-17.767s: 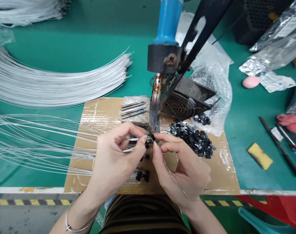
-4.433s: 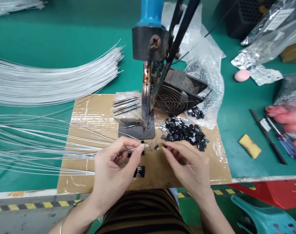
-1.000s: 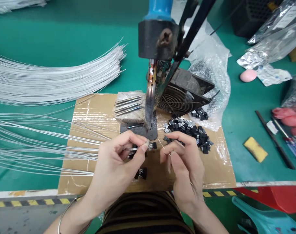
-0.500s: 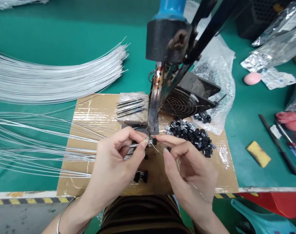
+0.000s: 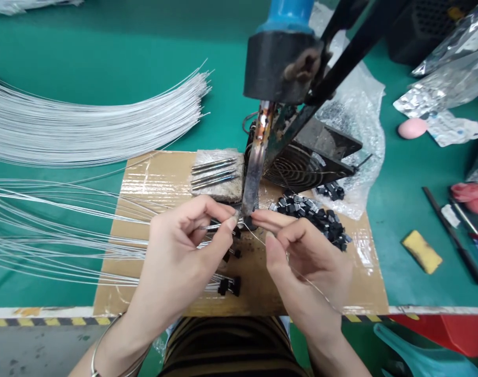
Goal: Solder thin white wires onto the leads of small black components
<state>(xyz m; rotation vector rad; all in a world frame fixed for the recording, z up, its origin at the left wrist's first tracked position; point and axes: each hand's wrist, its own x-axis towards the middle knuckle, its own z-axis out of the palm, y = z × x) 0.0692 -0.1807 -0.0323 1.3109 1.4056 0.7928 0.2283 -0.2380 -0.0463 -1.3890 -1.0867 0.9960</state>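
Observation:
Between thumb and fingers my left hand [image 5: 192, 243] pinches a thin white wire by its end, close under the tip of the upright soldering iron [image 5: 257, 167]. My right hand [image 5: 307, 262] holds a thin strand of solder [image 5: 255, 235], which runs from the iron's tip back across the palm. Its fingertips reach to a small black part at the tip, mostly hidden by the fingers and iron. Wires with black connectors [image 5: 229, 285] on their ends lie under and beside my left hand on the cardboard [image 5: 137, 183].
A thick bundle of white wires [image 5: 97, 131] lies at the left. Behind the hands are a block with metal rods [image 5: 215, 175], a black fan [image 5: 297, 167] and a pile of black connectors [image 5: 317, 217]. At the right lie a yellow sponge [image 5: 422, 251] and a black stick [image 5: 455, 235].
The view has shifted slightly, so the iron and fan appear farther right. My left hand has moved a little left, and the black part at the tip is now less visible.

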